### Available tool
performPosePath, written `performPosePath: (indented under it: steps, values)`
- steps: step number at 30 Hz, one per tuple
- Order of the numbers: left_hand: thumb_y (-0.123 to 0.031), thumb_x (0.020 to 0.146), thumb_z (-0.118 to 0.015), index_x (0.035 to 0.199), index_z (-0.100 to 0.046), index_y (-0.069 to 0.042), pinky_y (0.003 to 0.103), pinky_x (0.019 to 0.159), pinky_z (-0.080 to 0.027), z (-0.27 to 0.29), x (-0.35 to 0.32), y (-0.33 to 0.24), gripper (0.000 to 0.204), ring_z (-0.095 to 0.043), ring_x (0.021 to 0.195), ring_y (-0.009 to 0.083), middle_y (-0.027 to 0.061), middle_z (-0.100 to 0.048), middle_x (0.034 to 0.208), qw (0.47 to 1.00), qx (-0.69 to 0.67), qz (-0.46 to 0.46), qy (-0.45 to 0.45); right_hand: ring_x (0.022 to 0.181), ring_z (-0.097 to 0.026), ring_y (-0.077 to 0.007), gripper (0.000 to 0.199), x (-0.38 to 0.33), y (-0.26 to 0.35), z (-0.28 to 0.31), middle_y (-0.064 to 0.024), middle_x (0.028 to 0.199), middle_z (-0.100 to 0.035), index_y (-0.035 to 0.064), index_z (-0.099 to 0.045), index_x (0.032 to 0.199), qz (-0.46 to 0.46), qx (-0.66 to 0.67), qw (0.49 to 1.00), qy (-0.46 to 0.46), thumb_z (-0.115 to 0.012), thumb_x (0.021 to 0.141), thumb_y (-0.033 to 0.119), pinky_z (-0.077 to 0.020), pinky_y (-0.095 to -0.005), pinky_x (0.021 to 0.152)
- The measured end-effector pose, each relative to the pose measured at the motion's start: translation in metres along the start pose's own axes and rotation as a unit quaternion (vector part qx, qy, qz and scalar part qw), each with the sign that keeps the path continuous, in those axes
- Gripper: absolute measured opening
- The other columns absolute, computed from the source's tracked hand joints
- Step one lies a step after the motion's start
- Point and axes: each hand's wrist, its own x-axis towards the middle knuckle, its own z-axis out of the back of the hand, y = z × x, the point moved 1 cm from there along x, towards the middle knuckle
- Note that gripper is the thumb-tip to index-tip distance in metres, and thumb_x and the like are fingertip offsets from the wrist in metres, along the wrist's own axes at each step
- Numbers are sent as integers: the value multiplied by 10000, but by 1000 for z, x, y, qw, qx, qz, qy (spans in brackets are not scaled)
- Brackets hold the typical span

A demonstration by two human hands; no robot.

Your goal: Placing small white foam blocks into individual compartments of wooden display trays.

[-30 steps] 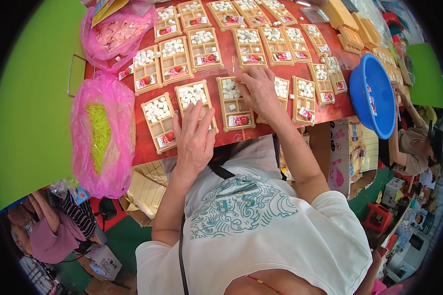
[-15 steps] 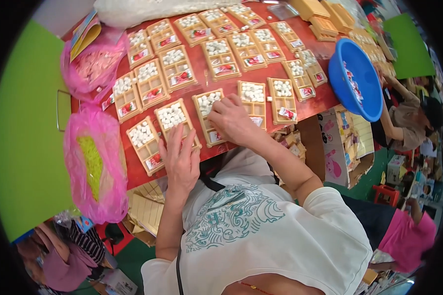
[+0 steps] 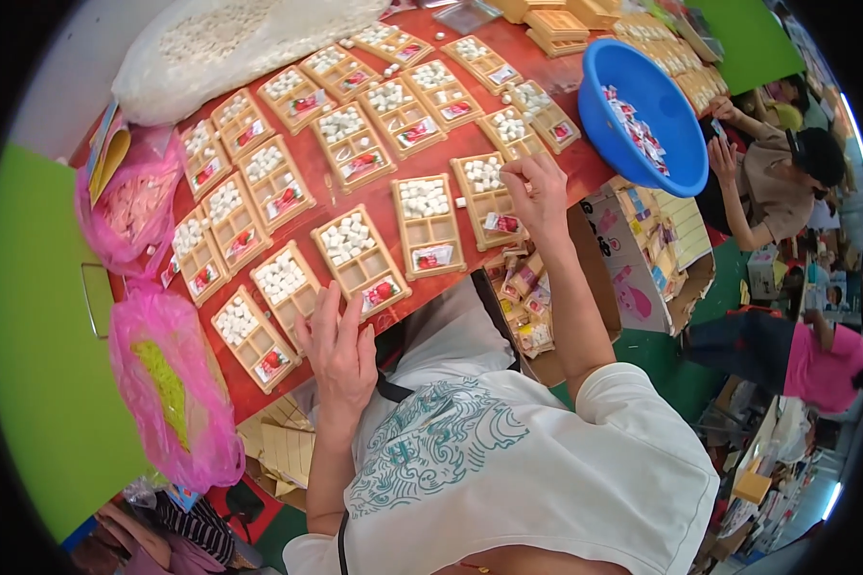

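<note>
My left hand [image 3: 340, 359] has its fingers stretched out over the near end of a tan compartment tray [image 3: 303, 300], which hides that end. White cubes [image 3: 280, 276] fill the tray's far part. Beside those fingers is another tray with a red-and-white packet [image 3: 381, 292] in its near compartment. Further right, my right hand [image 3: 544, 201] is held with thumb and fingers pinched together at the right edge of a tray [image 3: 495, 203] with white cubes [image 3: 484, 173] and a small packet [image 3: 501, 223]. What the pinch holds, if anything, is too small to make out.
Several similar trays stand in rows on the red table [image 3: 307, 196]. A blue basin [image 3: 594, 91] of packets stands at the right. Pink bags [image 3: 216, 436] hang at the left edge; a large white bag [image 3: 153, 77] lies behind. Open cartons [image 3: 585, 278] stand below. A co-worker [image 3: 772, 187] sits at the far right.
My right hand has moved right, from a middle tray to the tray at the right end of the near row. My left hand stays by the near-left trays. The whole view has shifted.
</note>
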Motion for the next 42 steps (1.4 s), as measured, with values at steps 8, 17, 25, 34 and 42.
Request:
performPosePath:
  steps: [8,17,25,34,42]
  values:
    - [-100,839,-629,1279,-595,-26,580,1120,-192,-28,9,-32,447,-439,1331,341,191,-461,1421,997,-36,-53,45,844,-595,-238,44,-4,-7,-8,-48,823,-610,85,-663,841,14,7,998,59,-691,808,92,-405,-378,839]
    - [-86,833,-636,1266,-606,-40,572,1132,-183,-30,15,-35,437,-438,1338,332,176,-470,1413,997,-24,-36,57,931,-592,-244,127,-4,-5,-15,-62,941,-611,84,-682,953,57,-30,993,99,-675,827,68,-385,-401,881]
    - [-102,862,-638,1242,-622,-50,588,1121,-199,-30,33,-13,385,-459,1317,338,168,-501,1384,1000,5,4,-5,947,-592,-278,227,4,13,-2,-84,1008,-630,56,-670,1043,95,-53,988,112,-657,816,45,-403,-422,877]
    - [-132,869,-591,1273,-597,-45,611,1120,-145,-26,54,19,414,-387,1383,345,173,-469,1435,990,102,70,-72,894,-575,-250,225,-8,117,-70,-70,921,-575,77,-652,979,205,117,950,202,-701,759,90,-417,-402,887]
    - [-175,864,-574,1318,-568,-55,656,1105,-130,-27,57,25,469,-360,1400,356,181,-433,1472,986,145,67,-40,840,-556,-238,107,-18,130,-90,-60,836,-532,96,-592,838,231,66,953,185,-678,774,106,-411,-396,892]
